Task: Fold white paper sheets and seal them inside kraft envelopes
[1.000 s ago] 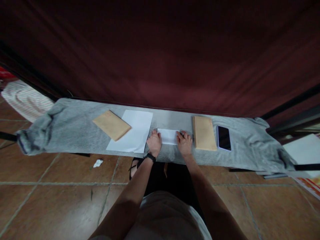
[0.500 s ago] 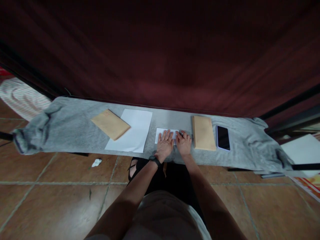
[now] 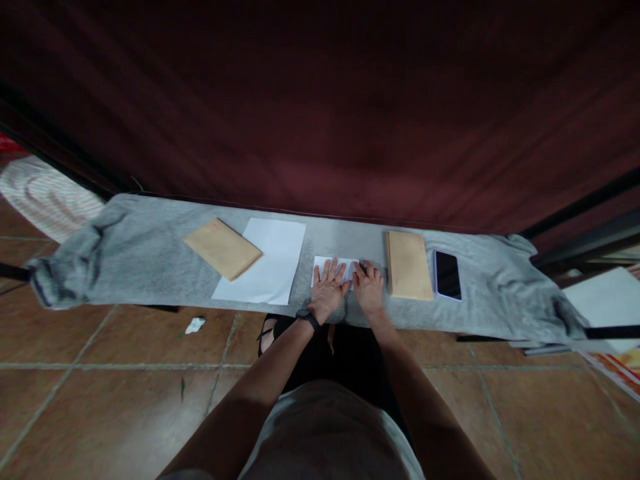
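Observation:
A small folded white paper (image 3: 345, 264) lies on the grey cloth (image 3: 150, 260) that covers a narrow bench. My left hand (image 3: 327, 290), with a black watch at the wrist, lies flat on the paper with its fingers spread. My right hand (image 3: 369, 288) rests at the paper's right end, fingers bent, with a dark pen-like thing (image 3: 363, 268) under or between them. Most of the paper is hidden under both hands.
On the left lie a white sheet (image 3: 265, 260) and a tan envelope (image 3: 223, 248) overlapping it. Right of my hands are another tan envelope (image 3: 409, 265) and a dark phone (image 3: 447, 275). A dark red curtain hangs behind. Tiled floor below, with a paper scrap (image 3: 195, 325).
My left hand slid from the paper's left edge onto the top of it and spread flat. My right hand stayed at the right end.

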The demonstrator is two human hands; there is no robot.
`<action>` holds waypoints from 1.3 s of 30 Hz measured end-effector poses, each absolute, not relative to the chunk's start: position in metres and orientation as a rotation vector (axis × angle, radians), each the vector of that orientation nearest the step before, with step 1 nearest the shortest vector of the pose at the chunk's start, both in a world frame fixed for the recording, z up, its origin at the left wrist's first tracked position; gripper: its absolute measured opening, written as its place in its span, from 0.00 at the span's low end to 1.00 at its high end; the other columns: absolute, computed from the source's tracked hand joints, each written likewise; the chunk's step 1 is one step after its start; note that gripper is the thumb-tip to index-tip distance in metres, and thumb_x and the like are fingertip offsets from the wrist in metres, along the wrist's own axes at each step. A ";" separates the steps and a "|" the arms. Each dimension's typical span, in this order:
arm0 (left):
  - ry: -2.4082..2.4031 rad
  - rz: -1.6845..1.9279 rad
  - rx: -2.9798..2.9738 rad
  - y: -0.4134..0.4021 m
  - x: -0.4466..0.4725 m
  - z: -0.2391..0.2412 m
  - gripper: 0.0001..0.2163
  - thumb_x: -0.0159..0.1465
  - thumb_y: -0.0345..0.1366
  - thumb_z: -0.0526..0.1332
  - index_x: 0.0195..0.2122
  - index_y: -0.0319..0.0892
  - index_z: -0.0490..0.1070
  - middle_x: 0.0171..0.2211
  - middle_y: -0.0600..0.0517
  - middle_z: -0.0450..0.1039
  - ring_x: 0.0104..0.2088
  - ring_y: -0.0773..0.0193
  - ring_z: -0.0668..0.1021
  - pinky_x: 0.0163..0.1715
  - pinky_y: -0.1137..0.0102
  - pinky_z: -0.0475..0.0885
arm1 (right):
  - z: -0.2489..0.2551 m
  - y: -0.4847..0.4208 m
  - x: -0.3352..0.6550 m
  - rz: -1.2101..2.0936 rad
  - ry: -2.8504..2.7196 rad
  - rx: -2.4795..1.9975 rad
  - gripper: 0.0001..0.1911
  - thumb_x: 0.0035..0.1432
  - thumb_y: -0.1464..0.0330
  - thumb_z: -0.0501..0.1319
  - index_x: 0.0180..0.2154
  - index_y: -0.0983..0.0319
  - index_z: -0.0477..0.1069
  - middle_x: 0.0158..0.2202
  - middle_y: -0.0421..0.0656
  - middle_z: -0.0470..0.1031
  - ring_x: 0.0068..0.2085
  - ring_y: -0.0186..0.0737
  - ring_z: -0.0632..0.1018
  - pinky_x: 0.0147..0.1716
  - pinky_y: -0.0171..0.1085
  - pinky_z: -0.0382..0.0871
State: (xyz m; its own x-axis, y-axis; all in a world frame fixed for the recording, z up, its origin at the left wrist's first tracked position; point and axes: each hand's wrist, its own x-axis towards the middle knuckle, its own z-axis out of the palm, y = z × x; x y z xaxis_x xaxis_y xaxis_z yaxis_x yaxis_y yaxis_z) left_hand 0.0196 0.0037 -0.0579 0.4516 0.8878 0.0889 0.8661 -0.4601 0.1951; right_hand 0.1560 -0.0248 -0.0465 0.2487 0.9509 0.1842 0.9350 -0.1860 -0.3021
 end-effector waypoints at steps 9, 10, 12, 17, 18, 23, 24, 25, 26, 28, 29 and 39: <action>1.485 0.223 2.598 0.007 0.011 -0.067 0.29 0.70 0.35 0.47 0.72 0.48 0.51 0.74 0.49 0.46 0.73 0.53 0.48 0.70 0.46 0.44 | -0.056 -0.044 0.102 0.220 -1.916 -1.875 0.32 0.75 0.60 0.37 0.70 0.71 0.50 0.73 0.52 0.51 0.73 0.43 0.52 0.69 0.45 0.51; 1.481 0.229 2.596 0.007 0.011 -0.067 0.29 0.69 0.35 0.48 0.72 0.48 0.51 0.74 0.49 0.46 0.73 0.53 0.48 0.70 0.45 0.44 | -0.057 -0.046 0.104 0.213 -1.922 -1.884 0.32 0.74 0.60 0.37 0.71 0.72 0.48 0.73 0.52 0.49 0.73 0.43 0.51 0.70 0.45 0.50; 1.481 0.233 2.599 0.006 0.011 -0.067 0.29 0.69 0.35 0.48 0.72 0.47 0.50 0.74 0.48 0.45 0.73 0.52 0.47 0.70 0.44 0.44 | -0.057 -0.051 0.110 0.196 -1.953 -1.882 0.32 0.74 0.61 0.36 0.72 0.72 0.44 0.74 0.52 0.46 0.73 0.42 0.50 0.70 0.45 0.51; 1.512 0.220 2.602 0.006 0.015 -0.063 0.29 0.70 0.39 0.48 0.73 0.46 0.49 0.74 0.47 0.45 0.73 0.50 0.47 0.70 0.43 0.43 | -0.058 -0.065 0.130 0.127 -2.055 -1.867 0.33 0.74 0.59 0.38 0.72 0.71 0.44 0.73 0.54 0.48 0.73 0.45 0.52 0.69 0.48 0.52; 1.518 0.223 2.598 0.006 0.016 -0.063 0.29 0.71 0.40 0.48 0.73 0.46 0.50 0.74 0.48 0.46 0.73 0.50 0.47 0.70 0.43 0.43 | -0.059 -0.068 0.134 0.104 -2.071 -1.868 0.33 0.74 0.59 0.38 0.71 0.71 0.46 0.72 0.54 0.50 0.73 0.46 0.53 0.69 0.49 0.52; 1.516 0.245 2.587 0.007 0.016 -0.059 0.27 0.73 0.47 0.46 0.72 0.47 0.51 0.73 0.47 0.47 0.73 0.50 0.49 0.70 0.44 0.44 | -0.066 -0.083 0.150 -0.028 -2.130 -1.854 0.33 0.73 0.56 0.45 0.70 0.69 0.51 0.71 0.54 0.55 0.71 0.49 0.57 0.69 0.51 0.52; 1.512 0.250 2.586 0.007 0.015 -0.058 0.27 0.73 0.47 0.45 0.72 0.47 0.51 0.73 0.48 0.47 0.73 0.51 0.49 0.70 0.45 0.45 | -0.066 -0.085 0.153 -0.046 -2.141 -1.854 0.33 0.73 0.56 0.46 0.70 0.68 0.52 0.71 0.54 0.56 0.71 0.49 0.58 0.69 0.51 0.52; 1.514 0.255 2.586 0.006 0.012 -0.058 0.27 0.73 0.48 0.45 0.72 0.47 0.52 0.73 0.48 0.47 0.73 0.51 0.49 0.70 0.46 0.46 | -0.067 -0.086 0.156 -0.058 -2.153 -1.854 0.33 0.73 0.56 0.46 0.70 0.68 0.52 0.71 0.53 0.56 0.71 0.49 0.58 0.69 0.51 0.52; 1.521 0.258 2.584 0.006 0.009 -0.057 0.27 0.74 0.48 0.45 0.72 0.47 0.52 0.73 0.48 0.47 0.73 0.51 0.49 0.70 0.47 0.46 | -0.067 -0.087 0.159 -0.066 -2.164 -1.854 0.33 0.73 0.56 0.46 0.70 0.67 0.52 0.71 0.53 0.56 0.71 0.49 0.59 0.69 0.50 0.52; 1.559 0.265 2.578 0.004 0.002 -0.057 0.27 0.74 0.47 0.45 0.72 0.46 0.52 0.73 0.47 0.47 0.73 0.51 0.49 0.70 0.48 0.48 | -0.067 -0.089 0.162 -0.075 -2.176 -1.852 0.33 0.73 0.55 0.46 0.71 0.66 0.51 0.71 0.52 0.56 0.70 0.49 0.59 0.68 0.50 0.52; 1.583 0.272 2.572 0.003 -0.003 -0.057 0.26 0.74 0.46 0.45 0.72 0.45 0.53 0.73 0.47 0.47 0.73 0.50 0.49 0.70 0.49 0.49 | -0.066 -0.089 0.163 -0.078 -2.180 -1.849 0.33 0.73 0.55 0.46 0.71 0.66 0.50 0.71 0.52 0.56 0.70 0.49 0.60 0.68 0.50 0.52; 1.576 0.415 2.611 -0.019 -0.019 -0.049 0.26 0.74 0.37 0.44 0.72 0.40 0.51 0.73 0.45 0.48 0.73 0.56 0.50 0.70 0.52 0.50 | -0.061 -0.090 0.158 -0.002 -2.138 -1.866 0.33 0.73 0.57 0.48 0.71 0.66 0.50 0.71 0.52 0.54 0.71 0.50 0.58 0.69 0.52 0.52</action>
State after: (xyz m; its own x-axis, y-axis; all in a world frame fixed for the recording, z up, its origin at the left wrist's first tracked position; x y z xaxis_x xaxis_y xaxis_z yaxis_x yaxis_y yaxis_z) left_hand -0.0192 -0.0193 -0.0490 0.4399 0.8764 0.1959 0.8592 -0.4742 0.1919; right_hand 0.1584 -0.0899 -0.0612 -0.1094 0.9680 0.2260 0.9684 0.1550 -0.1952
